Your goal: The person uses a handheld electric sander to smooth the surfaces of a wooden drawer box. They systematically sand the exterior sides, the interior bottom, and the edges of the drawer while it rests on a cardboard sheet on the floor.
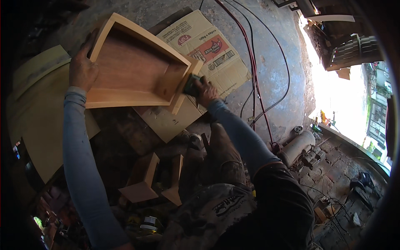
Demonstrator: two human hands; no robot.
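Open wooden box is held upper L of frame, its L end clamped by L hand fingers, prob. so it's steadied vs. dark block, gripped in R hand fingers nr ctr. Cardboard is laid below, prob. as padding.

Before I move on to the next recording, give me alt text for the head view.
A person's left hand grips an open wooden box while the right hand holds a dark block at its right end. Flattened cardboard lies partly beneath; cables trail across the floor.
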